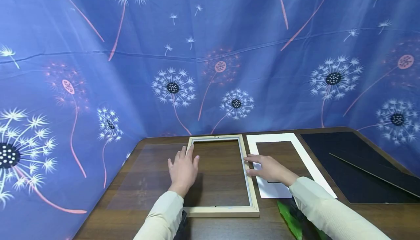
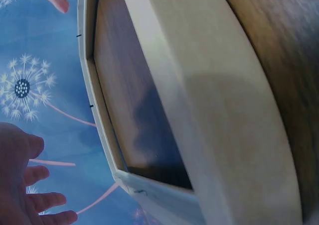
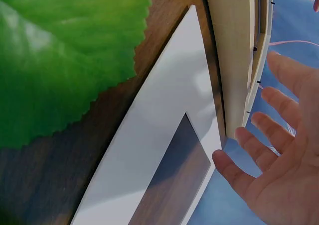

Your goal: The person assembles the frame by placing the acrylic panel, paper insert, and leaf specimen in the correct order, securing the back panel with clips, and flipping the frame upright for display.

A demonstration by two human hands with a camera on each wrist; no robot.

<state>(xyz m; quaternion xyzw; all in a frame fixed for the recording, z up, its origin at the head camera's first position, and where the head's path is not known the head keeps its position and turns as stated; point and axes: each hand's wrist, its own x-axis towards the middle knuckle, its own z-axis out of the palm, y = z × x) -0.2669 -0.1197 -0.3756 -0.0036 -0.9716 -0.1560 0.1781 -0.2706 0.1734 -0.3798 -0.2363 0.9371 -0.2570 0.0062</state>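
An unfilled pale wooden picture frame point(image 1: 226, 212) lies on the brown table. Over its left side is my left hand point(image 1: 184, 172), fingers spread and holding nothing. My right hand point(image 1: 270, 169) hovers across the white mat with its fingertips right at the frame's right side; its fingers are loosely extended and grip nothing. The white mat point(image 1: 306, 160), a flat border with a rectangular opening, lies just right of the frame. In the right wrist view the right hand point(image 3: 279, 155) shows spread fingers. The left wrist view shows the left hand point(image 2: 30, 180) beside the frame point(image 2: 199, 85), also open.
A clear sheet point(image 1: 141, 181) lies left of the frame. Black board point(image 1: 357, 174) with a pale-edged bowed piece occupies the table's right end. A green leaf point(image 3: 75, 60) sits near the front, below the right forearm. Blue dandelion-print cloth point(image 1: 203, 69) hangs behind the table.
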